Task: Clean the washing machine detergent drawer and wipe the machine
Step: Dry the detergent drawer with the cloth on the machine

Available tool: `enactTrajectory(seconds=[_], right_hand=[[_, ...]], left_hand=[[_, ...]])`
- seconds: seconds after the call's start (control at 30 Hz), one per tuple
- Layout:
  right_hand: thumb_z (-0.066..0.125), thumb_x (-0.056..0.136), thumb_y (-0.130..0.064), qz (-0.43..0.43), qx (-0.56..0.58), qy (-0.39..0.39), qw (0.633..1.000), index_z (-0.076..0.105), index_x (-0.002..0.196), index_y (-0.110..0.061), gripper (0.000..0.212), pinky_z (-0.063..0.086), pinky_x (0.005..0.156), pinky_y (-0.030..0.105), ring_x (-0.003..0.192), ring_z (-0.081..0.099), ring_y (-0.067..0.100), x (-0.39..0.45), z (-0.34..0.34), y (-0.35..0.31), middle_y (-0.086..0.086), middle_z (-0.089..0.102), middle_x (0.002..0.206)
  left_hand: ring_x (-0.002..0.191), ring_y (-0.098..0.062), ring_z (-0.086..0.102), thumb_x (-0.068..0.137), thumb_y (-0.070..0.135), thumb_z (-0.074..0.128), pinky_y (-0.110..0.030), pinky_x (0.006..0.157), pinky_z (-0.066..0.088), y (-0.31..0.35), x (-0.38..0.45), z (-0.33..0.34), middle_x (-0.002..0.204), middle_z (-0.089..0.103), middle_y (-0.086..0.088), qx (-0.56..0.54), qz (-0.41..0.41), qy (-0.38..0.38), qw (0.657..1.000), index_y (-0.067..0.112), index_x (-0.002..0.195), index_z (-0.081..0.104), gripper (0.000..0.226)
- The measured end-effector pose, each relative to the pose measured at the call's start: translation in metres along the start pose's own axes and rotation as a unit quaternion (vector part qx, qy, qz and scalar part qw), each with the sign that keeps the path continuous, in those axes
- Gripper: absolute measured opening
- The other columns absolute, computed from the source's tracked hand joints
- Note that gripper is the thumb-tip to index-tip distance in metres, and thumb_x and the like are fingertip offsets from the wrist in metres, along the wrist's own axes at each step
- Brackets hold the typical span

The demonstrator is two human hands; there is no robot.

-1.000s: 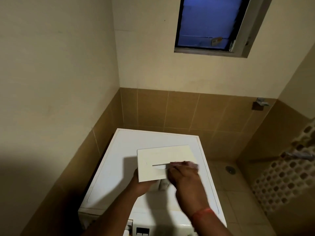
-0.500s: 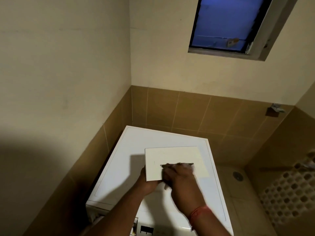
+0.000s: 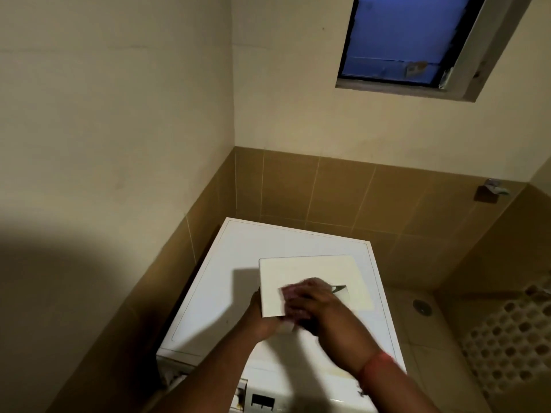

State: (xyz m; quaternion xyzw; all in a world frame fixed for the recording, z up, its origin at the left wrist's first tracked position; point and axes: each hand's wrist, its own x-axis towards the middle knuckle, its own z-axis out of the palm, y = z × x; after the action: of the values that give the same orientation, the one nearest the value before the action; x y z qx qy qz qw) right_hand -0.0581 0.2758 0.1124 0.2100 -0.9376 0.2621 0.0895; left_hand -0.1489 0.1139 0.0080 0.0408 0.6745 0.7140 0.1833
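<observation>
Low in the frame's centre, our left hand (image 3: pixel 262 318) grips the white detergent drawer (image 3: pixel 310 278) above the washing machine (image 3: pixel 214 293); our right hand (image 3: pixel 316 305) presses a blurred pinkish cloth (image 3: pixel 287 293) against its face, grip clamped.

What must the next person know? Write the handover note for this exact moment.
Left hand: grips the white rectangular plastic drawer front panel at its lower left edge, holding it up over the white washing machine top.
Right hand: presses a pinkish cloth against the panel face; blurred.
Done: drawer is out of the machine.
Left: finish the panel, refit the drawer, wipe the machine.
</observation>
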Motion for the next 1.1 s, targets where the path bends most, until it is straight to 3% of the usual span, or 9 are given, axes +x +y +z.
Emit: enactTrajectory(seconds=[0.07,0.17,0.37,0.5,0.63,0.77,0.87,1.0,1.1], right_hand=[[0.061,0.087,-0.016,0.051,0.007,0.072,0.996,0.073,0.104,-0.025,0.023,0.045,0.1,0.025,0.114,0.058,0.009,-0.02,-0.017,0.03,-0.02,0.058,0.118],[0.073,0.082,-0.001,0.101,-0.05,0.149,0.982,0.074,0.106,-0.021,0.031,0.043,0.098,0.017,0.111,0.058,0.012,-0.03,-0.02,0.044,-0.015,0.061,0.115],[0.066,0.073,-0.011,0.062,-0.087,0.087,0.991,0.066,0.123,-0.027,0.053,0.045,0.102,0.03,0.116,0.056,0.014,-0.017,0.017,-0.003,-0.008,0.062,0.127],[0.073,0.071,-0.006,0.175,-0.059,0.168,0.968,0.07,0.114,-0.026,0.047,0.044,0.101,0.027,0.109,0.056,0.011,-0.009,0.015,0.013,-0.009,0.064,0.115],[0.066,0.071,-0.001,0.228,-0.056,0.249,0.939,0.071,0.094,-0.022,0.031,0.04,0.086,0.027,0.089,0.056,0.016,0.01,0.017,0.014,-0.006,0.064,0.092],[0.06,0.069,-0.004,0.212,-0.084,0.19,0.955,0.07,0.08,-0.021,0.023,0.042,0.087,0.036,0.083,0.058,0.019,0.05,0.039,-0.008,-0.003,0.064,0.08],[0.057,0.067,-0.002,0.139,-0.101,0.141,0.975,0.071,0.082,-0.02,0.027,0.041,0.088,0.031,0.088,0.058,0.019,0.069,0.047,-0.022,-0.003,0.063,0.083],[0.062,0.077,0.001,0.113,0.007,0.181,0.977,0.068,0.11,-0.017,0.038,0.04,0.086,0.023,0.099,0.054,0.017,0.091,0.017,-0.03,0.001,0.066,0.104],[0.054,0.076,0.004,0.046,-0.077,0.033,0.995,0.07,0.101,-0.017,0.036,0.04,0.094,0.036,0.102,0.057,0.025,0.12,0.021,-0.023,0.004,0.068,0.102]], left_hand=[[0.096,-0.026,0.068,0.059,0.018,0.085,-0.043,0.083,0.057,0.004,-0.005,0.006,0.103,0.071,-0.012,0.014,0.031,-0.017,0.999,0.01,0.105,0.066,0.05],[0.096,-0.019,0.067,0.061,0.023,0.083,-0.039,0.085,0.055,0.001,-0.006,0.009,0.105,0.072,-0.012,0.026,0.05,-0.014,0.998,0.006,0.107,0.065,0.052],[0.093,-0.026,0.058,0.069,0.015,0.081,-0.043,0.079,0.046,-0.003,-0.001,0.005,0.098,0.065,-0.017,0.005,0.037,-0.023,0.999,0.009,0.101,0.067,0.036],[0.099,-0.033,0.064,0.072,0.016,0.083,-0.057,0.085,0.051,-0.001,-0.003,0.004,0.107,0.067,-0.025,0.025,0.051,-0.017,0.998,0.002,0.109,0.065,0.043],[0.091,-0.025,0.067,0.066,0.021,0.083,-0.044,0.076,0.055,0.006,-0.008,0.01,0.101,0.07,-0.022,0.043,0.027,-0.006,0.999,0.001,0.104,0.066,0.046],[0.071,-0.013,0.067,0.088,0.002,0.061,-0.026,0.062,0.054,0.019,-0.007,0.016,0.086,0.064,-0.017,-0.071,0.008,0.017,0.997,0.003,0.094,0.059,0.006],[0.054,-0.011,0.064,0.104,0.008,0.031,-0.018,0.049,0.051,0.027,-0.005,0.023,0.064,0.063,-0.01,-0.113,-0.015,0.028,0.993,0.008,0.086,0.052,0.027],[0.045,-0.017,0.061,0.103,0.0,0.027,-0.02,0.04,0.047,0.025,-0.004,0.022,0.059,0.058,-0.014,-0.182,-0.033,0.045,0.982,0.006,0.083,0.049,0.031],[0.059,-0.021,0.063,0.1,-0.004,0.034,-0.027,0.049,0.052,0.026,-0.009,0.02,0.067,0.061,-0.012,-0.142,-0.027,0.024,0.989,0.01,0.092,0.052,0.025]])
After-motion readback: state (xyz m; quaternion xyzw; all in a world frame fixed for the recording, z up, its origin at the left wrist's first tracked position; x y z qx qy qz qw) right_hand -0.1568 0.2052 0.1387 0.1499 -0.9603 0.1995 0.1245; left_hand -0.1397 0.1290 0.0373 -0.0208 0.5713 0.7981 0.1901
